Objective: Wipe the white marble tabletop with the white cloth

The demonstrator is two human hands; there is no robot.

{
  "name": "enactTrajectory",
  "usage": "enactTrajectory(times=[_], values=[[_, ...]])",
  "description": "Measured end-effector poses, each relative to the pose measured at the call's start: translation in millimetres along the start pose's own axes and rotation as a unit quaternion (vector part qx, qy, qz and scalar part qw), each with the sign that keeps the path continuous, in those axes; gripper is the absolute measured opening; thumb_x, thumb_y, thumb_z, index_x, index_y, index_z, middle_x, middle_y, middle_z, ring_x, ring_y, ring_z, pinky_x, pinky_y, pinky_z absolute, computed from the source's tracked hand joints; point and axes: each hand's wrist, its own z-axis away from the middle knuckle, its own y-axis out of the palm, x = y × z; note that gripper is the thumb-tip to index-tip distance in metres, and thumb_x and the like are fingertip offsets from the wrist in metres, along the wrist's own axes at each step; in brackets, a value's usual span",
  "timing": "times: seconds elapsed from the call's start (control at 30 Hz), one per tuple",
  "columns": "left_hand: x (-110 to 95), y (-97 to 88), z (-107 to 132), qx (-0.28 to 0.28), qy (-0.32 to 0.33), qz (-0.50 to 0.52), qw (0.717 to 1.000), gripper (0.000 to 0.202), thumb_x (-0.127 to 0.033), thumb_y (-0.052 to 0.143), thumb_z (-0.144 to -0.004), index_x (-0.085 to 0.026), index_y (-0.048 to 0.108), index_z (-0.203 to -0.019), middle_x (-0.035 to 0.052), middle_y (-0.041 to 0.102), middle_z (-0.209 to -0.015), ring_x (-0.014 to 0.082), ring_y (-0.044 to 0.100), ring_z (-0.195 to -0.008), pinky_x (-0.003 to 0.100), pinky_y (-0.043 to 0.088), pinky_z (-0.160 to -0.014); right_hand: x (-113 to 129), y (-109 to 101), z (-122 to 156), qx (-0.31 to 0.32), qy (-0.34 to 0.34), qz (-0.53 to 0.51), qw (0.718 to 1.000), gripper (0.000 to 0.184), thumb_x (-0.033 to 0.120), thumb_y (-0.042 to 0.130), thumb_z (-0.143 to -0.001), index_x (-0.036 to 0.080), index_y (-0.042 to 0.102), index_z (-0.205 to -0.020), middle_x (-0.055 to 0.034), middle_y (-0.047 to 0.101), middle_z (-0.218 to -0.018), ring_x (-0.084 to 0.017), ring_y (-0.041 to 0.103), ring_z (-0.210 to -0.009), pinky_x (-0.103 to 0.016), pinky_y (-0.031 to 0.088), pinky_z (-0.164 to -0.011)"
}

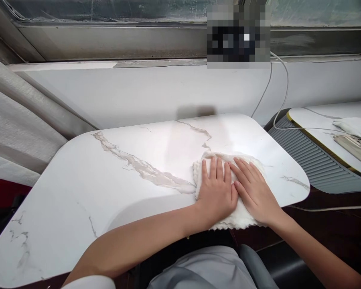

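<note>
A fluffy white cloth (239, 212) lies spread on the white marble-patterned table (132, 148), toward its right side, with its lower edge hanging over the front. My left hand (217, 190) rests flat on the cloth, fingers stretched out and slightly apart. Beside it, my right hand (254, 190) is also laid flat on the cloth, its fingers pointing up and to the left. The two hands touch or nearly touch at the thumbs. Neither hand has its fingers wrapped round the cloth. Whatever is under the palms is hidden.
A window frame and sill (123, 44) run along the back wall. White curtains (21, 108) hang at the left. Another marble-topped piece with a ribbed grey side (313, 152) stands at the right. A pale cable (285, 88) drops from the sill toward it.
</note>
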Motion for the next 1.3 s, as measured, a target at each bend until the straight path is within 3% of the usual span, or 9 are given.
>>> enactTrajectory(times=[0.23,0.43,0.53,0.63,0.9,1.1,1.3], values=[[-16,3.8,0,-0.008,0.030,0.003,1.000,0.060,-0.036,0.029,-0.099,0.000,0.039,-0.145,0.0236,0.038,-0.152,0.0394,0.028,-0.144,0.061,0.020,-0.117,-6,-4,17,-0.008,0.015,0.043,0.999,0.056,0.030,0.024,-0.101,0.024,0.018,-0.156,-0.0094,0.034,-0.157,-0.025,0.027,-0.146,-0.054,0.025,-0.118],[-11,8.7,-15,-0.008,0.031,0.005,0.999,0.059,-0.035,0.030,-0.098,-0.001,0.039,-0.145,0.0215,0.039,-0.152,0.0374,0.031,-0.143,0.059,0.021,-0.117,-24,-1,5,0.008,-0.014,0.059,0.998,0.055,0.032,0.024,-0.102,0.019,0.020,-0.155,-0.0123,0.035,-0.156,-0.024,0.026,-0.146,-0.052,0.023,-0.119],[-4,15.3,-42,-0.006,0.014,0.010,1.000,0.058,-0.036,0.029,-0.099,-0.003,0.039,-0.145,0.0191,0.040,-0.152,0.0348,0.030,-0.144,0.057,0.020,-0.118,-46,3,-19,0.009,-0.014,0.055,0.998,0.054,0.035,0.020,-0.102,0.016,0.029,-0.151,-0.0142,0.038,-0.154,-0.025,0.029,-0.145,-0.053,0.023,-0.118],[8,24.7,-83,-0.011,-0.017,0.016,1.000,0.056,-0.035,0.029,-0.098,-0.006,0.040,-0.145,0.0168,0.040,-0.152,0.0312,0.031,-0.144,0.053,0.018,-0.120,-76,9,-58,0.007,-0.005,0.045,0.999,0.055,0.036,0.015,-0.101,0.015,0.038,-0.147,-0.0154,0.042,-0.152,-0.027,0.033,-0.143,-0.053,0.026,-0.117],[44,46.3,-192,-0.022,-0.076,0.033,0.996,0.052,-0.030,0.030,-0.097,-0.010,0.043,-0.143,0.0120,0.043,-0.151,0.0254,0.031,-0.143,0.047,0.015,-0.121,-150,26,-162,0.004,0.033,0.025,0.999,0.054,0.040,0.020,-0.099,0.024,0.044,-0.145,-0.0054,0.042,-0.153,-0.031,0.029,-0.145,-0.060,0.021,-0.116],[43,60.1,-236,-0.055,-0.125,0.032,0.990,0.051,-0.028,0.030,-0.097,-0.007,0.047,-0.140,0.0142,0.048,-0.145,0.0283,0.037,-0.138,0.047,0.015,-0.120,-195,29,-206,0.007,-0.013,0.002,1.000,0.054,0.041,0.021,-0.098,0.025,0.047,-0.143,-0.0068,0.047,-0.149,-0.030,0.037,-0.140,-0.058,0.025,-0.114],[34,69.9,-263,-0.073,-0.133,0.026,0.988,0.048,-0.028,0.029,-0.098,-0.007,0.050,-0.136,0.0151,0.054,-0.137,0.0287,0.042,-0.132,0.047,0.018,-0.118,-223,26,-224,0.002,-0.018,-0.007,1.000,0.055,0.046,0.020,-0.097,0.024,0.050,-0.138,-0.0083,0.052,-0.145,-0.027,0.043,-0.135,-0.051,0.031,-0.112]])
